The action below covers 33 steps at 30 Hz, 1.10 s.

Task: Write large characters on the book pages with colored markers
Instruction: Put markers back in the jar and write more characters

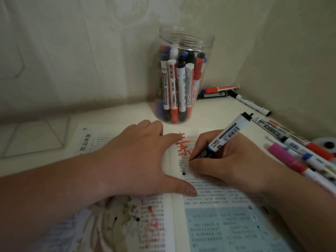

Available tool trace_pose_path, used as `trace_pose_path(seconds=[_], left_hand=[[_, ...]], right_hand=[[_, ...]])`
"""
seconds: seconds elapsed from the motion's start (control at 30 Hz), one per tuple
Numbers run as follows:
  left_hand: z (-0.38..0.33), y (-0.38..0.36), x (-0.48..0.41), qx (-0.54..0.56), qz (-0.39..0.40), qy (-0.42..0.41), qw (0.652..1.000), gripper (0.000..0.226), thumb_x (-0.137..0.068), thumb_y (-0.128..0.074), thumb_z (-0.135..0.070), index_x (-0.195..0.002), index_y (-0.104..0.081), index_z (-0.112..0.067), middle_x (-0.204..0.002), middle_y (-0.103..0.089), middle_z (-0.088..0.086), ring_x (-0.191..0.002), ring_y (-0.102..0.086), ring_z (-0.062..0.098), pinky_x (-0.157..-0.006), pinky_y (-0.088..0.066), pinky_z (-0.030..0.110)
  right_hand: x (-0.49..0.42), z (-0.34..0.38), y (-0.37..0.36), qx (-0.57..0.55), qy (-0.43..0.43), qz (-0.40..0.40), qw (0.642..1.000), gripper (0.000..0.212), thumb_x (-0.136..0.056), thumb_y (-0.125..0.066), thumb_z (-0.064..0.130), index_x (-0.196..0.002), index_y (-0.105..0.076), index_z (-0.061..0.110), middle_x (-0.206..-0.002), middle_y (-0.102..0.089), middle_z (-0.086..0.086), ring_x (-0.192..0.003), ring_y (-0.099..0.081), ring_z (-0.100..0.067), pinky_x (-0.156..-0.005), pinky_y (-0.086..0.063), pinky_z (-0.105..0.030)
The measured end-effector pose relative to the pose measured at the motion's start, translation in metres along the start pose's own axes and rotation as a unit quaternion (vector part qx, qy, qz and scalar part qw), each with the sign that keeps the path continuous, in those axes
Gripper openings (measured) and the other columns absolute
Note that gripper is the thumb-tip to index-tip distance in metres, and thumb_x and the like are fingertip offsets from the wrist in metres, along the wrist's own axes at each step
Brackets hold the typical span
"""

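**Figure. Writing step in hand, head view.** An open book [218,224] lies on the white surface [209,113], its gutter running away from the viewer. The left grip [138,155] is released: its fingers are straight and spread, and the palm lies flat across the gutter and left page, holding the book open. The right grip [227,160] is clenched round a black marker [225,137], pinching its dark front section low down, with the heel of the hand on the right page. A large red character [183,144], apparently complete, stands at the top of the right page. The marker's tip is at the page just below this character, but the fingertips largely hide it, so contact cannot be confirmed. A small black dot [183,173] sits a little lower on the page, between the two grips.

**Orientation.** The marker's long axis runs from upper right, where its rear end rises clear of the hand, to lower left at the page. It is tilted, not upright, with the tip pointing down and to the left.

**Judged stage.** A second character, in black, appears to be just beginning beneath the red one. The next move calls for broad, firm strokes down the page while the left grip presses the pages flat.

**Also shown.** A clear jar [187,36] of markers stands at the back of the surface, and loose markers [298,157] lie to the right of the book.
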<state>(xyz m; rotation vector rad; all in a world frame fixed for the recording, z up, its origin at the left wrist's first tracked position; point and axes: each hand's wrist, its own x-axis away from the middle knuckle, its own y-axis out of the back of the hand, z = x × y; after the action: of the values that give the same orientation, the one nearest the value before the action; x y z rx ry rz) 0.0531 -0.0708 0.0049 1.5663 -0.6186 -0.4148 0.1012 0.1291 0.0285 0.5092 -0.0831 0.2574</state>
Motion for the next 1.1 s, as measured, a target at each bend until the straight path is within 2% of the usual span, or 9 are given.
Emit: trace_pose_path(seconds=[0.13, 0.33, 0.5, 0.57, 0.73, 0.83, 0.9, 1.0, 1.1], left_hand=[[0.001, -0.001, 0.000, 0.007, -0.007, -0.001, 1.000, 0.117, -0.046, -0.027, -0.110, -0.148, -0.015, -0.052, -0.104, -0.029, -0.018, -0.100, -0.030, 0.006, -0.092, -0.034, 0.030], [0.000, 0.000, 0.001, 0.006, -0.003, 0.001, 1.000, 0.120, -0.045, -0.026, -0.110, -0.149, -0.012, -0.052, -0.105, -0.030, -0.019, -0.101, -0.031, 0.007, -0.093, -0.036, 0.030], [0.000, 0.000, 0.001, 0.001, -0.006, 0.004, 1.000, 0.120, -0.046, -0.026, -0.110, -0.149, -0.011, -0.051, -0.109, -0.030, -0.019, -0.104, -0.031, 0.007, -0.093, -0.033, 0.028], [-0.001, 0.000, 0.001, 0.007, -0.006, 0.003, 1.000, 0.120, -0.045, -0.026, -0.110, -0.149, -0.012, -0.051, -0.108, -0.030, -0.019, -0.103, -0.030, 0.006, -0.092, -0.033, 0.028], [-0.001, 0.001, 0.001, 0.002, -0.015, -0.003, 1.000, 0.121, -0.045, -0.024, -0.110, -0.149, -0.014, -0.050, -0.106, -0.031, -0.020, -0.101, -0.031, 0.005, -0.092, -0.035, 0.029], [0.000, -0.001, 0.002, 0.020, -0.022, -0.009, 1.000, 0.122, -0.045, -0.028, -0.110, -0.149, -0.009, -0.050, -0.108, -0.030, -0.022, -0.104, -0.030, 0.005, -0.092, -0.033, 0.027], [-0.001, -0.001, 0.000, 0.041, -0.049, -0.027, 0.998, 0.123, -0.047, -0.033, -0.109, -0.150, -0.001, -0.049, -0.111, -0.026, -0.026, -0.109, -0.029, 0.001, -0.098, -0.034, 0.024], [-0.001, -0.001, 0.008, 0.118, -0.090, -0.078, 0.986, 0.110, -0.066, -0.051, -0.094, -0.151, 0.003, -0.049, -0.109, -0.023, -0.035, -0.109, -0.029, -0.008, -0.095, -0.031, 0.011], [-0.006, 0.004, 0.011, 0.243, -0.132, -0.108, 0.955, 0.069, -0.095, -0.050, -0.043, -0.154, -0.016, -0.039, -0.115, -0.038, -0.031, -0.111, -0.043, -0.003, -0.089, -0.032, 0.004]], right_hand=[[-0.002, -0.004, 0.001, -0.019, 0.001, -0.048, 0.999, 0.014, -0.085, -0.075, 0.001, -0.074, -0.069, 0.009, -0.057, -0.063, 0.004, -0.051, -0.056, -0.004, -0.049, -0.043, -0.015], [-0.004, -0.003, 0.003, 0.015, 0.004, -0.040, 0.999, 0.019, -0.084, -0.072, -0.002, -0.070, -0.067, 0.011, -0.055, -0.062, 0.006, -0.048, -0.055, -0.001, -0.047, -0.042, -0.013], [-0.005, -0.008, 0.005, 0.037, 0.005, -0.101, 0.994, 0.014, -0.085, -0.076, 0.012, -0.074, -0.068, 0.013, -0.056, -0.062, 0.010, -0.051, -0.055, 0.001, -0.050, -0.041, -0.012], [-0.005, -0.006, 0.005, 0.065, 0.006, -0.097, 0.993, 0.016, -0.083, -0.075, 0.008, -0.071, -0.067, 0.013, -0.057, -0.063, 0.008, -0.053, -0.056, 0.000, -0.053, -0.043, -0.014], [-0.001, -0.003, 0.006, -0.006, -0.004, 0.000, 1.000, 0.014, -0.083, -0.072, -0.004, -0.074, -0.069, 0.006, -0.054, -0.062, 0.000, -0.046, -0.055, -0.008, -0.046, -0.042, -0.017], [-0.001, -0.008, 0.008, -0.026, -0.001, -0.016, 1.000, 0.019, -0.084, -0.069, -0.007, -0.070, -0.065, 0.006, -0.051, -0.058, 0.001, -0.042, -0.052, -0.008, -0.043, -0.041, -0.017], [-0.003, -0.009, 0.010, 0.015, 0.000, -0.027, 1.000, 0.024, -0.083, -0.068, -0.006, -0.065, -0.063, 0.009, -0.048, -0.057, 0.005, -0.042, -0.053, -0.005, -0.045, -0.041, -0.017], [-0.005, -0.008, 0.013, 0.054, 0.003, -0.019, 0.998, 0.020, -0.079, -0.071, -0.001, -0.063, -0.059, 0.004, -0.048, -0.053, 0.000, -0.045, -0.050, -0.011, -0.048, -0.041, -0.024], [-0.003, -0.015, 0.019, -0.036, 0.026, -0.070, 0.997, 0.027, -0.076, -0.073, 0.025, -0.064, -0.061, 0.005, -0.051, -0.048, -0.004, -0.047, -0.041, -0.015, -0.046, -0.034, -0.022]])
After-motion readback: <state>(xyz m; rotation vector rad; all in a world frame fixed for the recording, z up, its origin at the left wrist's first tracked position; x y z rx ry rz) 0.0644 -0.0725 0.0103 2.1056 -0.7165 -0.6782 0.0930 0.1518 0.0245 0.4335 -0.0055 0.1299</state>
